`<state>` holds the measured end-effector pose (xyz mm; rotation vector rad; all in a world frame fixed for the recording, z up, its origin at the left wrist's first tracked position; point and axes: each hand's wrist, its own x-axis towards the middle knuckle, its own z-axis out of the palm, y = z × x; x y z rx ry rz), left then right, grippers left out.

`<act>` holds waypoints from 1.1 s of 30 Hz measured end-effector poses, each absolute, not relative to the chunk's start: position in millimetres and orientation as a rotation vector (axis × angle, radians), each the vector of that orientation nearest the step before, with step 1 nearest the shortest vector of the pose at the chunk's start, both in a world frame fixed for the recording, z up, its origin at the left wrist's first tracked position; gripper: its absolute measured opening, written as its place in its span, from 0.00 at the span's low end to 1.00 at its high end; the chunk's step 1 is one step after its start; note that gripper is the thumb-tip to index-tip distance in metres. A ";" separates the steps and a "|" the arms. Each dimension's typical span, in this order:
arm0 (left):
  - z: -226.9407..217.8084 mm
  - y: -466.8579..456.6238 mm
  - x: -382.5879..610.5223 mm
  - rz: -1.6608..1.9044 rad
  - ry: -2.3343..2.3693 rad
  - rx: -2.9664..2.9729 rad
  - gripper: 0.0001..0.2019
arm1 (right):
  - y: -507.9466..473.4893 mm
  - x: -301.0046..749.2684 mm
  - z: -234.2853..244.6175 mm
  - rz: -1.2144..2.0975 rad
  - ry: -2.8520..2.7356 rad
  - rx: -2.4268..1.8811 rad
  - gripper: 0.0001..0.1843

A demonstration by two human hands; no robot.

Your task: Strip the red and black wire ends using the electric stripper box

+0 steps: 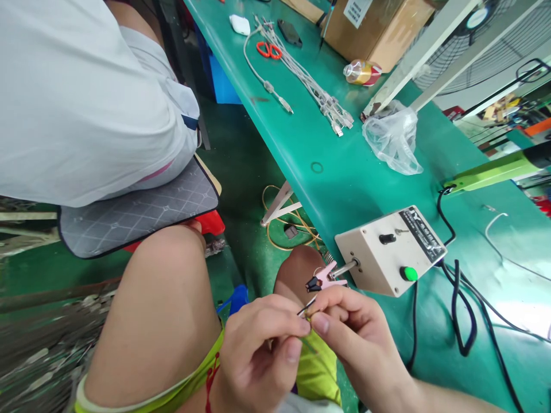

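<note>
My left hand (262, 338) is closed, thumb and forefinger pinched on thin wires (306, 306) with black and white insulation. From the right, my right hand (359, 330) meets it, its fingertips also pinching the wires; most of their length is hidden by my fingers. Just beyond my fingertips, an alligator clip (322, 280) with pink handles and black jaws sits on a metal shaft (344, 268). This shaft sticks out of a beige machine box (374, 261) that has a black switch (387, 238) and a green knob (408, 273). The wires appear apart from the clip.
On the green table (297, 166) lie a bundle of grey USB cables (310, 86), red-handled scissors (269, 50), a plastic bottle (362, 73) and a clear plastic bag (394, 137). A carton (374, 31) stands farther back. Black cords (465, 321) trail beside the box. Another person (94, 109) sits at left.
</note>
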<state>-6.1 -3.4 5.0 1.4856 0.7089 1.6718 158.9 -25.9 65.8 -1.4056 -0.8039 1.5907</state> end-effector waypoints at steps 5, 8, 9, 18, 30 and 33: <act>-1.0 -7.7 -3.8 1.682 0.679 1.346 0.06 | -26.6 157.3 64.3 1.552 -0.807 -1.459 0.15; -6.9 -9.7 -2.0 1.672 0.682 1.324 0.06 | -24.9 156.5 64.0 1.525 -0.816 -1.480 0.15; -7.8 -9.3 -1.8 1.673 0.687 1.322 0.06 | -24.0 156.2 64.1 1.518 -0.814 -1.481 0.15; 9.8 3.1 -2.6 1.642 0.648 1.612 0.12 | -16.8 155.3 68.9 1.528 -0.802 -1.353 0.11; 6.7 2.0 -3.9 1.630 0.878 1.614 0.05 | -20.3 154.0 77.3 1.285 -1.173 -1.341 0.05; 7.7 1.6 -4.5 1.622 0.905 1.633 0.06 | -19.4 153.3 75.9 1.289 -1.160 -1.383 0.02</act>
